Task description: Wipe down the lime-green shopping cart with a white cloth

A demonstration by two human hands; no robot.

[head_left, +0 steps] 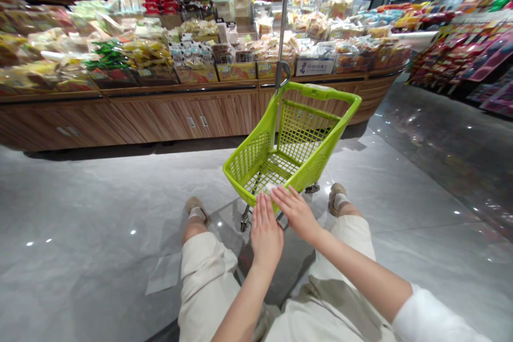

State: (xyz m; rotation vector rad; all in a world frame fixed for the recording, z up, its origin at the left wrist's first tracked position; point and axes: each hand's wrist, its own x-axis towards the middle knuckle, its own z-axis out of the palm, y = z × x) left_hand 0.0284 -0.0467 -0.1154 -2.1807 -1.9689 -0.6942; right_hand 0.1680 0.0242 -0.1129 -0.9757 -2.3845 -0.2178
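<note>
A lime-green plastic shopping cart (320, 157) with lattice walls stands between my feet, its near end towards me. My left hand (266, 235) reaches to the near rim, fingers stretched out side by side, with nothing visible in it. Just to its right, my right hand (298, 215) lies over the same rim, fingers pressed together and angled left. A small white piece, like a tissue (270, 186), shows at the right fingertips and is mostly covered by them. Whether the left fingertips also touch it is hard to tell.
A long wooden display counter (160, 117) piled with packaged foods runs behind the cart. A grey metal pole (285, 10) rises beside the cart. My knees and shoes (196, 208) flank it on the grey tiled floor (100, 214). More shelves (452, 53) stand at right.
</note>
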